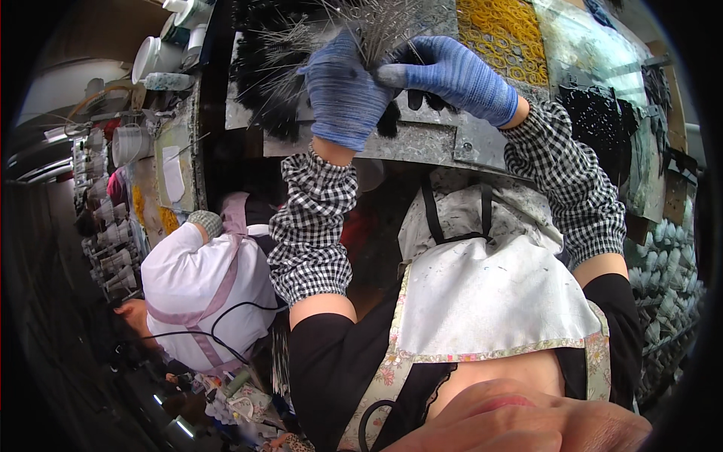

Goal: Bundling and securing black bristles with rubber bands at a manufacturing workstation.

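My left hand (350, 94), in a blue striped knit glove, is closed around a bundle of thin wire-stemmed brushes (388, 26). Their bare wire ends fan out above the fist, and a black bristle tip (388, 120) shows below it. From the right, my right hand (459, 79) meets the bundle, its gloved thumb and fingers drawn together beside the left fist. Whatever the right fingertips grip is too small to make out. Left of the fist, more black-bristled wire brushes (275, 94) lie in a loose heap on the worktable.
Grey metal plates (422, 142) cover the table's near edge. Many yellow rings (503, 38) lie beyond my right hand, beside a clear plastic sheet (576, 45). A black speckled bag (595, 120) is at the right. Another person in a white top (203, 286) works at the left.
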{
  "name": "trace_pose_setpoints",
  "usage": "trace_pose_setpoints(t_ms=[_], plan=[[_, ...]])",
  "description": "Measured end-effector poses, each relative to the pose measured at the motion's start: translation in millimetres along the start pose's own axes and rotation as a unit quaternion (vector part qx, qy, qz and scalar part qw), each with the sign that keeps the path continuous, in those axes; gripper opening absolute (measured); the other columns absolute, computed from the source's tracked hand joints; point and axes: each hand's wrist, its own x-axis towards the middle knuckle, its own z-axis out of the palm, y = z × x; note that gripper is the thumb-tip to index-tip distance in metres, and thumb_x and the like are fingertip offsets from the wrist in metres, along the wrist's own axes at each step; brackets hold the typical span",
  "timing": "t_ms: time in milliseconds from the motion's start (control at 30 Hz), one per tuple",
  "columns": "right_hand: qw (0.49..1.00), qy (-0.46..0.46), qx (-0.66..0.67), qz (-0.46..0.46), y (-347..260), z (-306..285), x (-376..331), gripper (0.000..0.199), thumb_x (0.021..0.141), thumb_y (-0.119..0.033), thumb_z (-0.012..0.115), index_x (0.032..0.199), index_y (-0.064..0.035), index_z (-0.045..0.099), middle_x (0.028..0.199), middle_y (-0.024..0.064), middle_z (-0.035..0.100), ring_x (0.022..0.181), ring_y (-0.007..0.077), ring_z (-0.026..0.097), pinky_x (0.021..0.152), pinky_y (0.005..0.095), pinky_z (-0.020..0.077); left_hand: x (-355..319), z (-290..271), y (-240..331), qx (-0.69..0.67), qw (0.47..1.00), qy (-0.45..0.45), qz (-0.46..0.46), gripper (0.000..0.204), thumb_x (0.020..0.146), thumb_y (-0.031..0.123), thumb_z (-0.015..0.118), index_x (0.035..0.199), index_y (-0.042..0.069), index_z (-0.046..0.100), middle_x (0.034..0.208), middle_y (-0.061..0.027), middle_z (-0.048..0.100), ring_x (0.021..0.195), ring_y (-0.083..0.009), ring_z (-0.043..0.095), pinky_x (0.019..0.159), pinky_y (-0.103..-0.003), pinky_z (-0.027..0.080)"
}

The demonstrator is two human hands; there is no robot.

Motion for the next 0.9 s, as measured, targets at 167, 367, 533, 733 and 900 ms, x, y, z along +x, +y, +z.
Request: trace_pose_setpoints(t_ms=[167, 367, 533, 733, 900], plan=[[0.992, 0.018, 0.124, -0.002, 53.5, -42.3, -65.4, 0.029, 0.104, -0.030, 0.063, 0.121, -0.0062, 0.068, 0.075, -0.0014, 0.065, 0.056, 0.0020, 0.055, 0.045, 0.0193, 0.0442, 10.1, 33.5, -4.8, -0.059, 0.997, -0.007, -0.047, 0.041, 0.088, 0.015, 0.078, 0.123, 0.001, 0.062, 0.098, -0.0132, 0.076, 0.092, -0.0251, 0.075, 0.080, -0.033, 0.061], [0.969, 0.189, 0.000, -0.158, 73.5, -35.3, -99.1, 0.031, 0.107, -0.026, 0.059, 0.127, -0.0031, 0.059, 0.088, 0.0080, 0.068, 0.075, 0.0181, 0.067, 0.067, 0.0303, 0.0551, 14.9, 63.9, 49.1, -0.629, 0.751, -0.086, -0.183, 0.038, 0.088, 0.022, 0.085, 0.117, 0.002, 0.070, 0.105, -0.0075, 0.076, 0.094, -0.0171, 0.074, 0.083, -0.031, 0.062], [0.906, 0.200, -0.361, -0.097, 161.1, -34.8, -92.0, 0.036, 0.099, -0.021, 0.064, 0.126, 0.0010, 0.057, 0.105, 0.0228, 0.067, 0.095, 0.0424, 0.067, 0.086, 0.0489, 0.0554, -15.4, 159.2, 52.5, -0.435, 0.886, -0.148, -0.061, 0.035, 0.089, 0.023, 0.083, 0.114, 0.003, 0.070, 0.100, -0.0076, 0.077, 0.086, -0.0157, 0.074, 0.076, -0.032, 0.061], [0.825, 0.231, -0.475, -0.202, 54.0, -100.3, -144.2, 0.063, 0.098, -0.026, 0.069, 0.152, -0.0047, 0.044, 0.136, 0.0216, 0.062, 0.125, 0.0341, 0.062, 0.107, 0.0427, 0.0518, -4.7, 149.3, 65.1, -0.408, 0.905, -0.110, -0.049, 0.029, 0.085, 0.021, 0.082, 0.106, 0.003, 0.072, 0.092, -0.0102, 0.076, 0.080, -0.0233, 0.074, 0.071, -0.034, 0.059], [0.716, 0.276, -0.569, -0.296, -6.7, -62.8, -112.1, 0.055, 0.090, -0.017, 0.077, 0.141, -0.0093, 0.058, 0.128, 0.0152, 0.067, 0.112, 0.0263, 0.069, 0.096, 0.0416, 0.0584, -20.9, 174.4, 85.6, -0.036, 0.988, -0.037, 0.145, 0.035, 0.083, 0.024, 0.077, 0.112, 0.006, 0.068, 0.101, -0.0128, 0.071, 0.094, -0.0283, 0.068, 0.087, -0.042, 0.054]])
